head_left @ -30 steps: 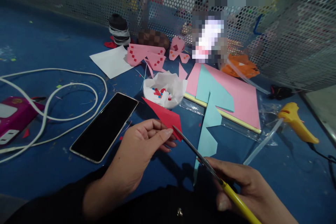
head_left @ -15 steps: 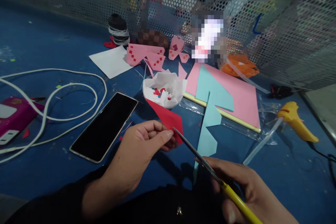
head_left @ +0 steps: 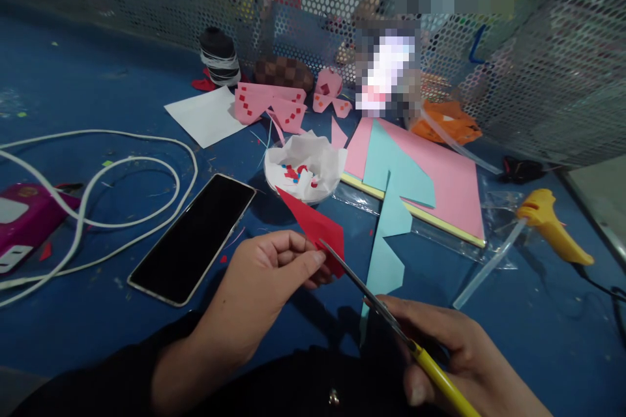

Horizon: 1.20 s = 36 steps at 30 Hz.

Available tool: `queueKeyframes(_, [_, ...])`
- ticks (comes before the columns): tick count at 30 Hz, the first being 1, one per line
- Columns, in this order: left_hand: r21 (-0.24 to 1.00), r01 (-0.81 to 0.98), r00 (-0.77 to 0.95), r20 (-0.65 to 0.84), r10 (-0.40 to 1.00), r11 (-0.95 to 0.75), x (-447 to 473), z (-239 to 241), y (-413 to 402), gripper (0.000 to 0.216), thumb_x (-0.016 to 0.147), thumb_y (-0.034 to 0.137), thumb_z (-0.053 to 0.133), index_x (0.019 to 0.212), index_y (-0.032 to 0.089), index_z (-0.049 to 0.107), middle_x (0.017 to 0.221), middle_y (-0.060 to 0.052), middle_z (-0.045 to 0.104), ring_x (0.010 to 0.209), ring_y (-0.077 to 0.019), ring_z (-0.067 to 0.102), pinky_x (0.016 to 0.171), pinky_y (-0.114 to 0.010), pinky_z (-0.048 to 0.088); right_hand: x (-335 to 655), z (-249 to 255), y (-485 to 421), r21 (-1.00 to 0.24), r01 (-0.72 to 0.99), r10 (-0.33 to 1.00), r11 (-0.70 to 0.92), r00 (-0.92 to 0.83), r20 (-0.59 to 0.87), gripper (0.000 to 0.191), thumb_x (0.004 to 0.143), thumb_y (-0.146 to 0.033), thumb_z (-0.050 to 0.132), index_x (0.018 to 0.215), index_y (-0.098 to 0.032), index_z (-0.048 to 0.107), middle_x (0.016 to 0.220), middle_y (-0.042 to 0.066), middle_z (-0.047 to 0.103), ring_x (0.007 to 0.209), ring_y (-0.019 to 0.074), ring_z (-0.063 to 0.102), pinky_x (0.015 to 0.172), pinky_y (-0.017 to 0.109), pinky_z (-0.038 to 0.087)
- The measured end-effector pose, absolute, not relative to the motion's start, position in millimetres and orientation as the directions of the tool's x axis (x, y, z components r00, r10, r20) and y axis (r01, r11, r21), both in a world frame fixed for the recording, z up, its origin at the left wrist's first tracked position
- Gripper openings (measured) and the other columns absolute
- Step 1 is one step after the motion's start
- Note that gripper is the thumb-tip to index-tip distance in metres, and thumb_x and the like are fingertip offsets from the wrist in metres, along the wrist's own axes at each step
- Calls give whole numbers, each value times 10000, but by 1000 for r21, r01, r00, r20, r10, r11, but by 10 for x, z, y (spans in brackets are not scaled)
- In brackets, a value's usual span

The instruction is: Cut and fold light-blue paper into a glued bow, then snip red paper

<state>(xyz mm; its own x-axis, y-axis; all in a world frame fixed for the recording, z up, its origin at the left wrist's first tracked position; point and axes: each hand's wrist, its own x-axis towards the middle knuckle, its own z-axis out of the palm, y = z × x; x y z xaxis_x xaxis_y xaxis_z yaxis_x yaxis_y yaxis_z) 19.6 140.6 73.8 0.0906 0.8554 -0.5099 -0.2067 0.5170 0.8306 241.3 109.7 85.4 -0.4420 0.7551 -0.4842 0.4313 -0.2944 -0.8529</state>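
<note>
My left hand (head_left: 281, 273) pinches a folded piece of red paper (head_left: 320, 221) between thumb and fingers. In my right hand (head_left: 454, 345) is a pair of scissors (head_left: 440, 374) with yellow handles, its blades pointing up and left. The blade tips lie against the red paper, close to my left thumb; whether they are parted is hard to see. Just beyond the red paper stands a bowl (head_left: 325, 192) lined with white paper, holding small red, blue and white scraps. Right of it, a cut strip of light blue paper (head_left: 386, 260) passes partly behind the scissors.
A phone (head_left: 193, 241) and a white cable (head_left: 188, 150) lie left, beside a purple power strip (head_left: 29, 225). Pink sheets (head_left: 450, 189), a yellow glue gun (head_left: 552, 225) and its clear stick are right. Pink paper cutouts (head_left: 268, 101) and a thread spool (head_left: 219, 55) stand before the perforated metal screen.
The red paper and my left hand have shifted slightly right and down. The scissors' tips stay against the paper, and my right hand has moved a little left.
</note>
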Motion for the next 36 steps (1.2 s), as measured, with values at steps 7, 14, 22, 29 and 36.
queueKeyframes(7, [828, -221, 88, -509, 856, 515, 202, 734, 1401, 102, 759, 203, 703, 665, 163, 705, 643, -24, 732, 629, -124, 667, 610, -207, 519, 2459, 761, 1064, -886, 415, 793, -208, -459, -401, 212, 795, -402, 743, 962, -273, 724, 626, -68, 457, 539, 97, 380, 486, 192, 336])
queueKeyframes(14, [827, -207, 87, -516, 852, 522, 201, 736, 1398, 126, 767, 221, 710, 654, 167, 704, 646, -30, 732, 627, -127, 662, 605, -211, 509, 2483, 725, 1043, -875, 384, 755, -296, -466, -460, 300, 786, -447, 751, 1036, -284, 720, 654, -51, 585, 545, 114, 546, 530, 199, 432])
queueKeyframes(22, [832, -217, 114, -498, 860, 510, 174, 725, 1405, 199, 827, 321, 672, 710, 163, 701, 712, -46, 738, 671, -141, 669, 634, -229, 511, 2478, 760, 1035, -858, 377, 734, -349, -459, -500, 198, 802, -418, 737, 932, -271, 712, 675, -43, 594, 578, 121, 581, 514, 188, 439])
queueKeyframes(29, [858, -202, 62, -469, 881, 472, 172, 728, 1403, 164, 815, 288, 688, 702, 171, 687, 674, -16, 719, 646, -121, 651, 624, -210, 495, 2454, 781, 1027, -843, 361, 715, -400, -453, -533, 225, 788, -437, 743, 929, -265, 711, 683, -34, 586, 587, 127, 587, 487, 180, 443])
queueKeyframes(36, [857, -227, 49, -465, 884, 463, 182, 737, 1411, 152, 806, 276, 702, 686, 182, 697, 666, 4, 698, 639, -115, 641, 634, -213, 502, 2445, 775, 1041, -889, 413, 805, -197, -450, -387, 607, 670, -743, 693, 1025, -253, 737, 742, -11, 582, 614, 149, 491, 529, 229, 441])
